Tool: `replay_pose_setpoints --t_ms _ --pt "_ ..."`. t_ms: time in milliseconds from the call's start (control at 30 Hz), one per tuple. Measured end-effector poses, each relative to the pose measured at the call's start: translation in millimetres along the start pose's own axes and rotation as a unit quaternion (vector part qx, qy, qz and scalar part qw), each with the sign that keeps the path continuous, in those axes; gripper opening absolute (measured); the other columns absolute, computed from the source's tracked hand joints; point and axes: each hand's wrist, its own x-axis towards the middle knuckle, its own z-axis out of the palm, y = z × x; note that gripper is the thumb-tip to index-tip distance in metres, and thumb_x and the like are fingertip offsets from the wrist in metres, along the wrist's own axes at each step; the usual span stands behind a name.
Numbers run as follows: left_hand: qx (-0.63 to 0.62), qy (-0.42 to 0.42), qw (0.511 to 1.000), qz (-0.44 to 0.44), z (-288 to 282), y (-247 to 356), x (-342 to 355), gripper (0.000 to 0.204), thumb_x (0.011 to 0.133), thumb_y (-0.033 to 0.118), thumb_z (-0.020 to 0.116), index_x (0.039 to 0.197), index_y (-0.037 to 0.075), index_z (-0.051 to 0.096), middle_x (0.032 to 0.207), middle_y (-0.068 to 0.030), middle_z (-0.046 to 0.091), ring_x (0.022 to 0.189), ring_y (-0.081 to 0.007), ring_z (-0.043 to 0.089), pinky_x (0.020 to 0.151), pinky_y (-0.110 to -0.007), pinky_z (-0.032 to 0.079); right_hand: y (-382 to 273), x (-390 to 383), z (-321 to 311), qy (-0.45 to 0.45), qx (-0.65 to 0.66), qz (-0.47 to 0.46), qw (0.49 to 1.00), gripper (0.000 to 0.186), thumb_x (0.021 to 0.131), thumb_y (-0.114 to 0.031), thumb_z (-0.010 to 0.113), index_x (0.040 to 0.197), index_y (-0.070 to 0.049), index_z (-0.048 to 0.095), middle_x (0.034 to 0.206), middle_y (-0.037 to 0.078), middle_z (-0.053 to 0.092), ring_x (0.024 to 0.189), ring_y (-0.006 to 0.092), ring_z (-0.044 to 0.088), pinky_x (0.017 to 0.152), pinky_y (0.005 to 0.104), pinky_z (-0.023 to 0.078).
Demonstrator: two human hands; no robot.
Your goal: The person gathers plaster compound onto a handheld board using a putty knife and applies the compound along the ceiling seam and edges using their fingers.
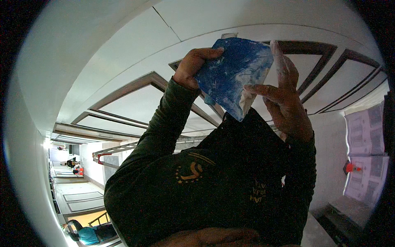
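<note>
Your left hand (192,68) pinches the blue sheet (226,68); your half-open right hand (286,96) touches paste (245,102), which tilting could spill.

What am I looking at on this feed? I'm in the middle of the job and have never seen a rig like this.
There is no machine here: these are a person's two bare hands. The one picture comes from a wide fisheye camera on that person's head, looking down, so straight edges bend near the rim. The large dark shape is the wearer's own dark top.

The left hand grips a blue sheet by its edge. The right hand is at the opposite edge, a fingertip by some white paste smeared on the sheet; whether it grips too, I can't tell.

Behind are pale panels with dark trim and a ladder. A co-worker in a teal shirt shows at lower left.
</note>
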Motion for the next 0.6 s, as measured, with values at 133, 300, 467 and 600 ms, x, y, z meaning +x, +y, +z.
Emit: replay_pose_setpoints --t_ms 133,300,467,600 --pt "-0.024 0.021 0.999 0.017 1 -2 8 0.037 0.082 0.014 0.053 0.108 -0.011 0.047 0.097 -0.0244 0.057 0.076 -0.0309 0.062 0.069 -0.042 0.055 4 3 -2 0.009 0.009 -0.001 1.000 0.028 0.075 -0.011 0.055 0.095 -0.029 0.064 0.139 0.023 0.020 0.124 0.0400 0.026 0.099 0.0479 0.019" --pt "-0.009 0.048 0.998 0.037 -8 8 1 0.035 0.082 0.017 0.056 0.105 -0.008 0.049 0.098 -0.0228 0.058 0.079 -0.0288 0.062 0.071 -0.040 0.055 10 22 8 0.018 0.082 -0.056 0.995 0.019 0.085 -0.015 0.049 0.097 -0.023 0.061 0.142 0.020 0.012 0.131 0.0358 0.010 0.104 0.0476 0.015" --pt "0.119 0.067 0.984 0.113 -15 -7 10 0.033 0.082 0.017 0.057 0.103 -0.007 0.049 0.092 -0.0195 0.059 0.080 -0.0227 0.062 0.070 -0.036 0.055 16 14 -2 0.003 0.127 0.106 0.986 0.018 0.078 -0.020 0.052 0.088 -0.013 0.064 0.139 0.024 0.019 0.126 0.0400 0.020 0.101 0.0483 0.015" --pt "-0.109 0.064 0.991 0.050 -26 -4 11 0.034 0.082 0.011 0.054 0.106 -0.011 0.045 0.086 -0.0174 0.060 0.062 -0.0222 0.063 0.056 -0.029 0.057 -11 40 -48 0.016 0.203 0.065 0.977 0.035 0.086 -0.037 0.044 0.096 -0.008 0.062 0.133 0.025 0.030 0.123 0.0380 0.028 0.100 0.0468 0.019"
